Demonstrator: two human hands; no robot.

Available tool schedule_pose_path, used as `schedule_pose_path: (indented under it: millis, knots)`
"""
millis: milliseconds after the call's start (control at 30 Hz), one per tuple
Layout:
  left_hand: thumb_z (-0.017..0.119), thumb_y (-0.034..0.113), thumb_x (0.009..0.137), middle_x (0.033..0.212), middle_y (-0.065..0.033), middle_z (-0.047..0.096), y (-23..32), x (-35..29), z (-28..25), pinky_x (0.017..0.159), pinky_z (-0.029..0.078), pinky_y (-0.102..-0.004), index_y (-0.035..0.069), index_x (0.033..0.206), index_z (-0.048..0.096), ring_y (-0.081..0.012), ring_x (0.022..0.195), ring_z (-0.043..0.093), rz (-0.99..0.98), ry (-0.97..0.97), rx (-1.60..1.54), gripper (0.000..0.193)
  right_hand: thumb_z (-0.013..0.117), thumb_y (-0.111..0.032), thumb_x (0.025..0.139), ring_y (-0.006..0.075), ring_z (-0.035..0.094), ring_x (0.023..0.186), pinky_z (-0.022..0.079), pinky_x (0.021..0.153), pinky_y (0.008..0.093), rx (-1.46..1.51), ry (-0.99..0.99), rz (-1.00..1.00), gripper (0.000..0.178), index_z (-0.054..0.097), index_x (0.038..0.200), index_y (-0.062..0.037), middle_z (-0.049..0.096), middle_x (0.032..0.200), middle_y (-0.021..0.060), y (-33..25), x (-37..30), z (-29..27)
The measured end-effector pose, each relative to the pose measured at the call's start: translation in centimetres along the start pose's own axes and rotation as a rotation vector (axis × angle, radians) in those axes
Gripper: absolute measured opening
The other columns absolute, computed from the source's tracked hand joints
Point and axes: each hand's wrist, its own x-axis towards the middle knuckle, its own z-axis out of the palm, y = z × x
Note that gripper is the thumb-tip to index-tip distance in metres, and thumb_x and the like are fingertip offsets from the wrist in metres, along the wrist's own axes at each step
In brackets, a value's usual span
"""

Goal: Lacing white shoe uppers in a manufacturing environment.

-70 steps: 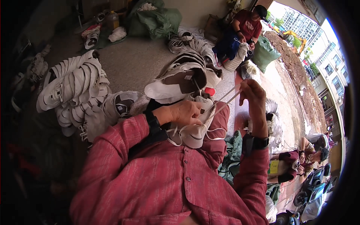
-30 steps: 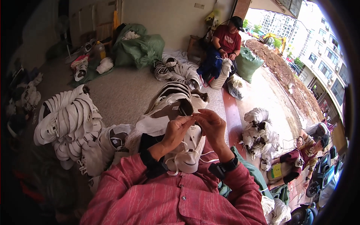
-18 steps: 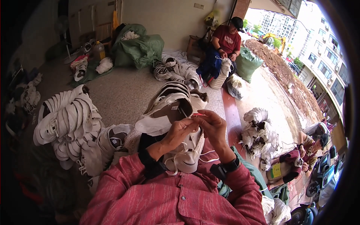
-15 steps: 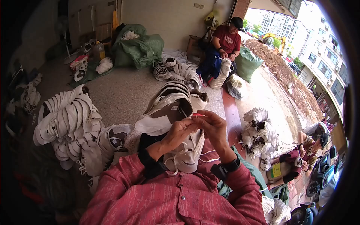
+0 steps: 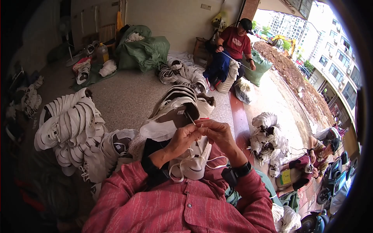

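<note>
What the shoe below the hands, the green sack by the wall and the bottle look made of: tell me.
Shoe: apparently matt textile, from its fine pale texture; the smoother toe could be synthetic leather.
Sack: probably woven plastic, faintly glossy, judging by its stiff creases.
Bottle: likely clear plastic, since yellow shows through it; glass is possible.

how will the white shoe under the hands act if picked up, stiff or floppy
The shoe looks fairly firm at the front, since its toe keeps a rounded shape. Its laces will probably flop and dangle, as they hang in thin, slack curves beside the toe.
</note>
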Motion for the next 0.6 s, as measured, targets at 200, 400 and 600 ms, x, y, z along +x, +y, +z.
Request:
schedule_pose_path:
  millis: [200, 400, 600]
  knots:
    - [0.056, 0.014, 0.098, 0.085, 0.0022, 0.057, -0.4, -0.9, 0.2, 0.072, 0.045, -0.0222, 0.004, 0.101, 0.066, -0.0062, 0.077, 0.052, 0.013, 0.014, -0.016, 0.015, 0.065, -0.008, 0.091, 0.0028, 0.058, 0.065, 0.045, 0.052, 0.0174, -0.02, -0.001, -0.036, 0.014, 0.069, 0.102, -0.0012, 0.068, 0.111, 0.0052, 0.6, -0.2, 0.4]
    - [0.081, 0.023, 0.076, 0.114, -0.013, 0.047, -4.9, -4.4, -1.1, 0.09, 0.044, -0.0351, 0.004, 0.118, 0.049, -0.0251, 0.108, 0.048, 0.093, 0.111, 0.31, 0.056, 0.057, -0.015, 0.097, 0.0137, 0.064, 0.057, 0.05, 0.047, 0.0232, 0.242, 0.096, 0.033, 0.017, 0.051, 0.098, 0.0007, 0.07, 0.096, 0.0181, -1.5, 0.2, -0.2]
    - [0.076, 0.017, 0.077, 0.103, -0.0098, 0.052, -5.6, -9.0, -2.2, 0.077, 0.048, -0.0307, 0.003, 0.111, 0.056, -0.0196, 0.085, 0.058, -0.143, -0.08, 0.368, 0.042, 0.054, -0.017, 0.099, 0.0155, 0.065, 0.065, 0.055, 0.057, 0.0272, 0.314, 0.146, 0.126, 0.016, 0.053, 0.098, -0.0011, 0.068, 0.089, 0.0122, -3.5, 0.9, -1.7]
